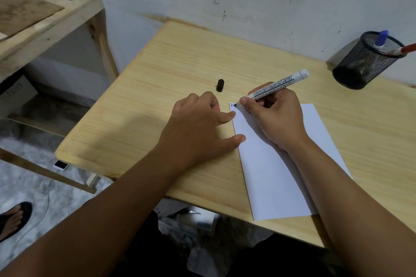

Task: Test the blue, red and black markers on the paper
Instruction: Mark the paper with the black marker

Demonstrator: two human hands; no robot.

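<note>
My right hand (275, 117) grips an uncapped black marker (278, 84), a white barrel printed "Boardmarker". Its black tip touches the top left corner of the white paper (276, 175), where short marks show. My left hand (200, 123) rests palm down on the table, fingers spread, with fingertips pressing the paper's left edge. The marker's black cap (220, 85) stands on the table beyond my left hand. A blue marker (382, 38) and a red marker (406, 48) stick out of the black mesh pen cup (364, 62) at the far right.
The small wooden table (157, 78) stands against a white wall. A wooden shelf unit (45, 20) is to the left. On the floor lie a white phone (60, 165) with a cable and a foot in a black sandal (13, 220).
</note>
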